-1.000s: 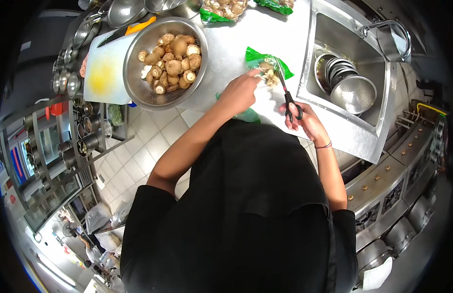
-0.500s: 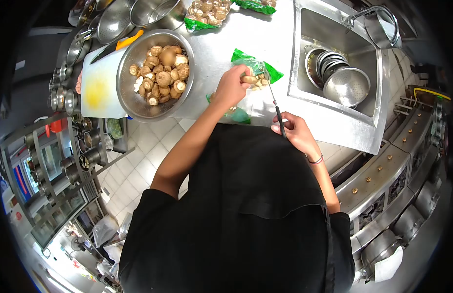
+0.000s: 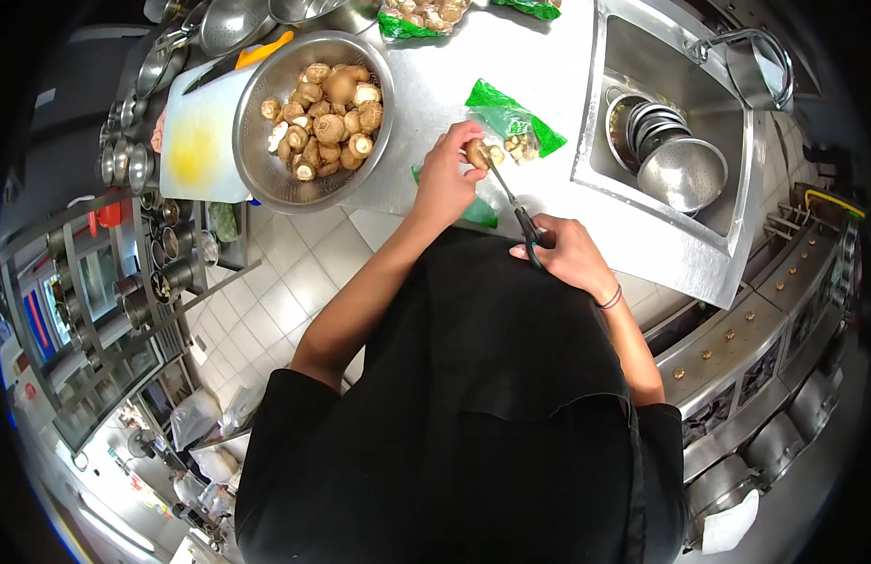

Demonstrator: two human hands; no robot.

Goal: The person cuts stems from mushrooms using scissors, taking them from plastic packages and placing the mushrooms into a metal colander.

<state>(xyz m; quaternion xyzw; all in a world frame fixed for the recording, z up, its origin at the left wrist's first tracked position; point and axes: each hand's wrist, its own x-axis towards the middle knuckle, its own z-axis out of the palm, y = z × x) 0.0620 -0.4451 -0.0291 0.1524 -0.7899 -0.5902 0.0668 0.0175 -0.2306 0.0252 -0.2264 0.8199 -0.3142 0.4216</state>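
Observation:
My left hand is closed on a brown mushroom, its pale stem side facing right. Black-handled scissors are in my right hand, with the blades pointing up and left to the mushroom's stem. Beyond the blades, small cut stems lie beside a green and clear plastic bag. Another piece of green plastic lies near the counter's front edge, partly behind my left hand. Left of my left hand, a perforated metal bowl holds several brown mushrooms.
A cutting board and an orange-handled knife lie left of the bowl. Packed mushrooms stand at the back. On the right, a sink holds a metal colander and stacked dishes. Pots and bowls line the far left.
My left hand has lifted a mushroom from beside the stems and turned it toward the scissors. The scissor blades have swung left to its stem. The camera view has also shifted.

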